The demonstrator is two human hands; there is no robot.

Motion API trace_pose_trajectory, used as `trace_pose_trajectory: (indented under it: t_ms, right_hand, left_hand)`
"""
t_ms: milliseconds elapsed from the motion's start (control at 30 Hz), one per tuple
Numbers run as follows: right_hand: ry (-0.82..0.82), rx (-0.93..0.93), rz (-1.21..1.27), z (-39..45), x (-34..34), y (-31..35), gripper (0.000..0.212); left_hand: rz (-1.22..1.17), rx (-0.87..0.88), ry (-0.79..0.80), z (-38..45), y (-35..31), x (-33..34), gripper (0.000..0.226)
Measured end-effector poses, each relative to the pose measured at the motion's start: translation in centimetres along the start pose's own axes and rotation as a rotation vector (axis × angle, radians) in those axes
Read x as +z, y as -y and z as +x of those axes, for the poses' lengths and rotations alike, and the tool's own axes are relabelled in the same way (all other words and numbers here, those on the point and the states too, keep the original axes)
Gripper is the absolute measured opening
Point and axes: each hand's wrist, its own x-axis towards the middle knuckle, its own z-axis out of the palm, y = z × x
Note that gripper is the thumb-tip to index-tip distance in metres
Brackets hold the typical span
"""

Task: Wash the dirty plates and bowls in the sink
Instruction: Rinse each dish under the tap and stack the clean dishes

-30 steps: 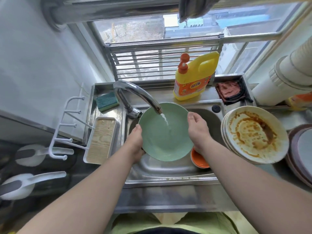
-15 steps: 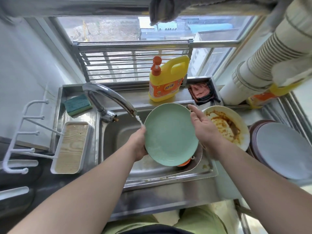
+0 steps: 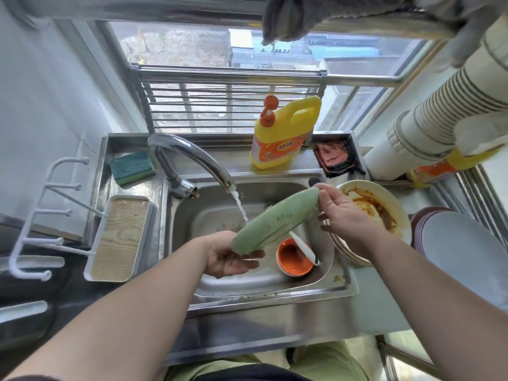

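I hold a pale green plate (image 3: 275, 220) over the steel sink (image 3: 264, 295), tipped so I see mostly its underside and edge. My left hand (image 3: 229, 258) cups its lower rim with curled fingers. Pinching the upper rim is my right hand (image 3: 339, 213). Water runs from the faucet (image 3: 192, 156) just left of the plate. An orange bowl (image 3: 292, 258) with a white spoon (image 3: 303, 247) lies in the basin. A stack of sauce-smeared plates (image 3: 384, 213) sits at the sink's right edge.
Yellow detergent bottle (image 3: 283, 133) and a green sponge (image 3: 132, 166) on the back ledge. A wooden-bottomed white tray (image 3: 118, 237) and white hook rack (image 3: 41, 215) at left. Grey-white plates (image 3: 464, 251) on the right counter, stacked paper cups (image 3: 445, 116) above them.
The plate has turned from facing me to nearly edge-on and moved out of the water stream to its right. The view has swung right, uncovering the orange bowl and spoon.
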Motion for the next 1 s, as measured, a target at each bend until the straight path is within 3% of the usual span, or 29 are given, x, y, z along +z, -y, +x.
trace_pose_trajectory:
  t_ms: [133,267,367,467,667,900,1000]
  right_hand:
    - [-0.11,-0.004,-0.017,1.5,1.3,-1.5,0.031]
    - [-0.255,0.181,0.177,2.9,3.5,-3.6,0.03]
    - [-0.313,0.368,0.305,3.3,4.2,-4.7,0.033]
    - [-0.292,0.501,0.351,2.9,4.3,-5.5,0.041]
    - [-0.238,0.597,0.374,2.8,4.7,-6.4,0.036]
    - [-0.213,0.67,0.464,3.7,6.7,-7.1,0.042]
    - [-0.234,0.711,0.552,4.2,8.4,-7.3,0.05]
  left_hand:
    - [-0.168,0.076,0.027,0.4,1.0,-0.8,0.043]
    - [-0.402,0.155,-0.193,1.0,0.8,0.8,0.029]
    - [-0.485,0.351,-0.303,1.7,0.4,1.9,0.062]
    - [-0.583,0.47,-0.262,1.8,-0.5,1.9,0.071]
    - [-0.638,0.505,-0.275,1.2,-1.3,1.0,0.063]
    - [-0.38,0.595,-0.355,-0.2,-0.6,0.3,0.025]
    - [-0.255,0.642,-0.423,-1.2,0.5,0.0,0.02]
